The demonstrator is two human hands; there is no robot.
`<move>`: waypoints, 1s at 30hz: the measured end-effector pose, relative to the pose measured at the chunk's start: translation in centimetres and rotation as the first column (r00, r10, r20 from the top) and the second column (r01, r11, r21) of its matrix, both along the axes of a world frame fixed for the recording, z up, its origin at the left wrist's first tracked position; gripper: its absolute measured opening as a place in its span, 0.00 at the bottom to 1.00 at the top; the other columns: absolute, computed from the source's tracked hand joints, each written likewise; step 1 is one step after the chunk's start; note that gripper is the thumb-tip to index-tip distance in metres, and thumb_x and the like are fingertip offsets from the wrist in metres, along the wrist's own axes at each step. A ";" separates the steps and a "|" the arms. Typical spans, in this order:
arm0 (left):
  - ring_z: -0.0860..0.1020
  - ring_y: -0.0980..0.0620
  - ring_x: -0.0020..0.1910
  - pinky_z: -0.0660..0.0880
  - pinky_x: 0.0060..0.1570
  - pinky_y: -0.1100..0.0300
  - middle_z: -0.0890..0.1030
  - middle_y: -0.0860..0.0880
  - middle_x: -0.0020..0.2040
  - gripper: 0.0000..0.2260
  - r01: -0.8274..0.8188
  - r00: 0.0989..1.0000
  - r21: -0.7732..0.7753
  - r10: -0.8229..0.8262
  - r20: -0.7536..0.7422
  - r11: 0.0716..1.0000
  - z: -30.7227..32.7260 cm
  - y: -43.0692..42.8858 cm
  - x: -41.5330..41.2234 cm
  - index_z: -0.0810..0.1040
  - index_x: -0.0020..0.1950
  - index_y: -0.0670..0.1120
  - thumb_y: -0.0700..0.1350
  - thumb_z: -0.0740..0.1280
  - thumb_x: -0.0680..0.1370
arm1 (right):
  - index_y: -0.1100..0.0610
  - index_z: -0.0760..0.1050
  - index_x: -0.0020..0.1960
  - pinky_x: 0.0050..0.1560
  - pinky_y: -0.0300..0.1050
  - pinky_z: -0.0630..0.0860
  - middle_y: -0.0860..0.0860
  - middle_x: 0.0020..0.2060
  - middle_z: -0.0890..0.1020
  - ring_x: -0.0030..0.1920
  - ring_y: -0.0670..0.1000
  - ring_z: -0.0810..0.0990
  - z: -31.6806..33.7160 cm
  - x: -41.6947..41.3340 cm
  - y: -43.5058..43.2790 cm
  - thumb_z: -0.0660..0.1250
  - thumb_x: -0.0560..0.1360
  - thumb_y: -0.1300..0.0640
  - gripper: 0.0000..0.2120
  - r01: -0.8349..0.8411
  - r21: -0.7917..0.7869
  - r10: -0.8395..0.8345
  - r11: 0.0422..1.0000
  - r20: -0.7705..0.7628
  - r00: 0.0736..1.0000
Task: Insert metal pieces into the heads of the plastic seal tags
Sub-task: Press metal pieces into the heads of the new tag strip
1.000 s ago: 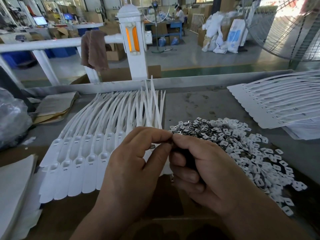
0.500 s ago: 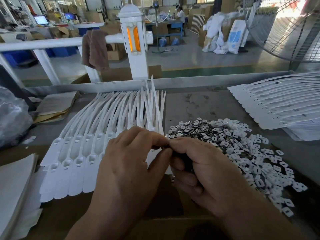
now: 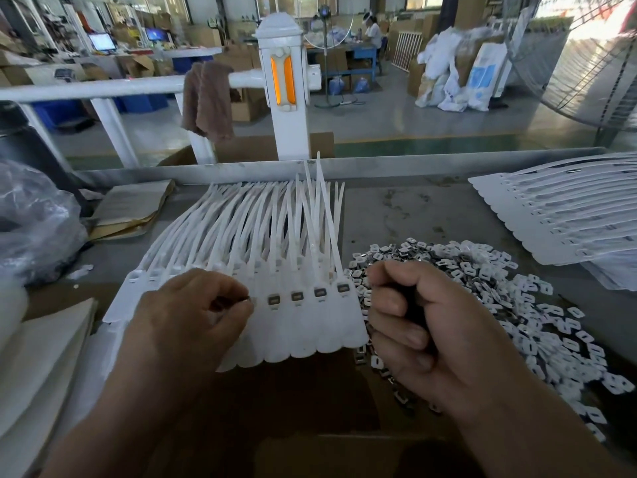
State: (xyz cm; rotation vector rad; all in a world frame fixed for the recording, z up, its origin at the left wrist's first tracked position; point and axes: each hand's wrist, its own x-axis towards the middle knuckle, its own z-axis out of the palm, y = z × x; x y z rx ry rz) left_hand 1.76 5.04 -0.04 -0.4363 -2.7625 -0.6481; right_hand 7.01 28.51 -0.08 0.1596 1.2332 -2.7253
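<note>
Brown towel (image 3: pixel 206 98) draped over white rail (image 3: pixel 86 89); plastic bag (image 3: pixel 31 219) left.

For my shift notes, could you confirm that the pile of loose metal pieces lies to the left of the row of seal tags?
Not quite: the head view shows the pile of loose metal pieces lying to the right of the row of seal tags, next to the right hand.

One left hand (image 3: pixel 193 315), one right hand (image 3: pixel 431 326), four filled tag heads (image 3: pixel 297 296), one metal-piece pile (image 3: pixel 482 270).
</note>
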 end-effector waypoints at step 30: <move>0.77 0.52 0.44 0.74 0.48 0.48 0.80 0.56 0.42 0.02 -0.018 0.994 -0.193 -0.003 -0.108 0.981 0.0 0.5 -0.4 0.82 0.45 0.54 0.47 0.70 0.74 | 0.58 0.81 0.39 0.15 0.35 0.60 0.50 0.29 0.71 0.20 0.44 0.63 0.2 -0.1 0.2 0.65 0.72 0.56 0.09 -0.001 -0.016 0.001 1.000 -0.008 1.000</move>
